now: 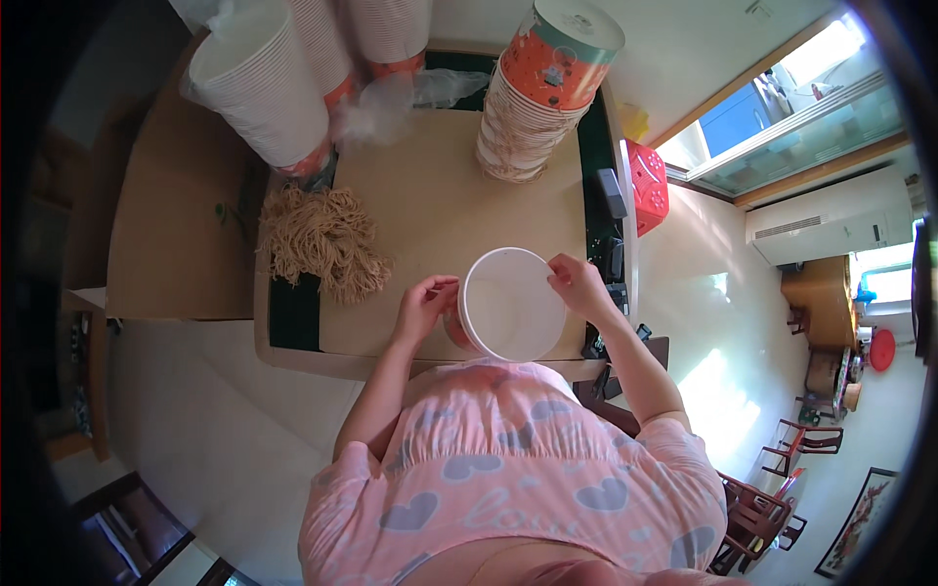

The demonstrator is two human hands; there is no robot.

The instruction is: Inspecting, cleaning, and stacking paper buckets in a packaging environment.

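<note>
A white paper bucket (513, 305) with a reddish outside tilts toward me at the table's near edge, its mouth facing up. My right hand (583, 290) grips its right rim, fingers curled over the edge. At the left rim my left hand (427, 309) has its fingers bent and drawn together against the bucket's side; whether a cord lies between them is too small to tell. A loose bundle of tan cords (327, 239) lies on the table to the left. Farther back on the right stands a stack of upturned buckets (542, 98), with tan cords hanging around its lower rims.
Several nested stacks of white buckets (259, 88) stand at the back left, with clear plastic wrap (376, 107) beside them. A cardboard box (186, 215) is left of the table (440, 205). Dark chargers (612, 259) line its right edge, with a red plastic stool (647, 186) beyond.
</note>
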